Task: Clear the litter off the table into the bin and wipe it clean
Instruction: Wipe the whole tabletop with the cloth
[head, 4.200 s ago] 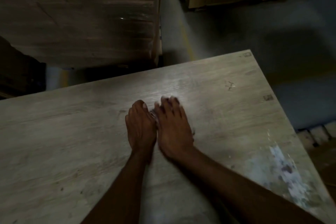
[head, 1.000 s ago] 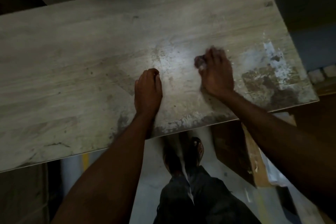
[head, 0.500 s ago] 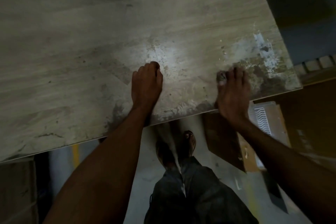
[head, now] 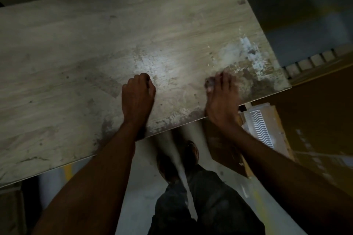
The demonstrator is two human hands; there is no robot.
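One bench (head: pixel 95 44) fills the upper two thirds of the frame. Its pale wood-grain top has its long axis running across the picture from the lower left to the upper right, and its short end faces the right edge. Two hands rest on it near its lower edge, both pointing towards the top of the frame.

The left hand (head: pixel 138 99), at centre frame, is clenched, its fingers curled under against the bench top. Nothing shows inside it.

The right hand (head: pixel 222 103) sits lower right of centre, with its wrist past the bench's lower edge. It grasps one small pale wad (head: pixel 209 84) at its thumb side, while the other fingers (head: pixel 227 80) lie almost straight on the surface. The wad is blurred, so I cannot tell its material or which way it lies. It touches the bench just inside the lower edge.

Two worn patches mark the top: one whitish patch (head: pixel 150 63) just above the left hand, and one flaky white and brown stain (head: pixel 250 53) towards the right end, just beyond the right hand's fingers.

Below the bench lies a grey floor (head: pixel 145 181), with two feet (head: pixel 192 150) and dark trousers (head: pixel 208 206) at bottom centre. At the right, beneath the right forearm, stands one open box (head: pixel 277 120) holding a white sheet with wavy lines (head: pixel 259 129).
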